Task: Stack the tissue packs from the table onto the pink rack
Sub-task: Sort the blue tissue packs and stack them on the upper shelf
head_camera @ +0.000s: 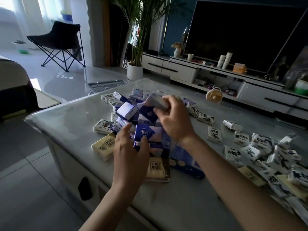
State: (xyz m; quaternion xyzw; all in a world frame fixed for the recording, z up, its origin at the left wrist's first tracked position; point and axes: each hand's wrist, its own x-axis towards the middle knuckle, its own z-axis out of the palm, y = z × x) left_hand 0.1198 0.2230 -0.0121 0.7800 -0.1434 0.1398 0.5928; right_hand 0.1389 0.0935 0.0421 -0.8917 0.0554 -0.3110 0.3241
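- Dozens of small plastic-wrapped tissue packs (214, 135), blue, white and cream, lie heaped on the pale glossy table (66, 117).
- I see my right hand (175, 119) pinching a pale white pack (158, 102) above the heap.
- My left hand (131, 154) has its fingers spread, thumb touching a dark blue pack (147, 133).

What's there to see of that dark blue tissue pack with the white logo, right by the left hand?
The dark blue tissue pack is a glossy, plastic-wrapped rectangle with a white shell-like logo on its upper face. It lies tilted on the heap of other packs. The thumb of the left hand lies over its near edge; whether the hand grips it is unclear.
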